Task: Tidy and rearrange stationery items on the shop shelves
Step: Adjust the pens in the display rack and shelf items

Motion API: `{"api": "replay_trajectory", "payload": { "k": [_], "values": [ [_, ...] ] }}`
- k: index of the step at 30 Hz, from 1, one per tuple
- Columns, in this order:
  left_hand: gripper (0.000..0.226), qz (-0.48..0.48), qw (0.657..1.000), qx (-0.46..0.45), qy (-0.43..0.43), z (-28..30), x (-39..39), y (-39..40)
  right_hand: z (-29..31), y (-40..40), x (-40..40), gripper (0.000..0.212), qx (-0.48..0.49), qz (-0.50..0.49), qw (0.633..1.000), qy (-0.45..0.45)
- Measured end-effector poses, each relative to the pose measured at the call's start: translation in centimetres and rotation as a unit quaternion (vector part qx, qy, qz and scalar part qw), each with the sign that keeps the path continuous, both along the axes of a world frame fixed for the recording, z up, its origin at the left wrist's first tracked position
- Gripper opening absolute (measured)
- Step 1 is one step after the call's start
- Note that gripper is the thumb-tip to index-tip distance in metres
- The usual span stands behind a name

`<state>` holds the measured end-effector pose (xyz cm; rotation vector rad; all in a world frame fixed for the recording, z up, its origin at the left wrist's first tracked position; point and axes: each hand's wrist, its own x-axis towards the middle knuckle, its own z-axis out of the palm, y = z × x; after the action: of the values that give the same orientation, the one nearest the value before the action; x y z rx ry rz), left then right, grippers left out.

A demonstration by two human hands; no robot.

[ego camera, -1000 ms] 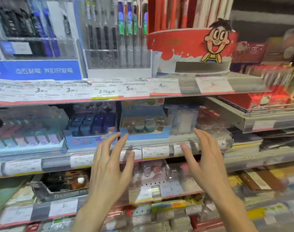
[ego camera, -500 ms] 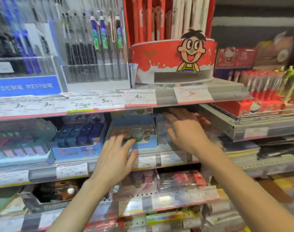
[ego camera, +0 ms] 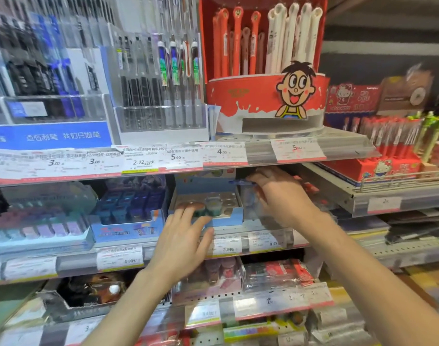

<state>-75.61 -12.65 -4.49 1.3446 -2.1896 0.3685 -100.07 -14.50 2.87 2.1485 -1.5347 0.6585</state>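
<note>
Head view. Landmark: blue cardboard display tray (ego camera: pixel 214 216), rectangular, with round cut-out wells, some holding small round tape-like rolls; it sits on the middle shelf (ego camera: pixel 163 248) behind glossy paper price tags. Left hand (ego camera: pixel 186 243): fingers straight and spread, fingertips touching the tray's front edge. Right hand (ego camera: pixel 279 196): just right of the tray, under the upper shelf, fingers pinching a slim blue pen (ego camera: pixel 239 182). Above the tray: red round cardboard pen stand (ego camera: pixel 263 103) with a cartoon face, and clear plastic pen racks (ego camera: pixel 161 116).
</note>
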Motion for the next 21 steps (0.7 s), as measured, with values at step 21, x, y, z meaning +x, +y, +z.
{"api": "replay_trajectory", "payload": {
  "k": [21],
  "values": [
    [0.044, -0.013, 0.998, 0.031, 0.057, -0.7, -0.4, 0.6, -3.8, 4.9, -0.3, 0.025, 0.005, 0.088, 0.991, -0.102]
  ]
}}
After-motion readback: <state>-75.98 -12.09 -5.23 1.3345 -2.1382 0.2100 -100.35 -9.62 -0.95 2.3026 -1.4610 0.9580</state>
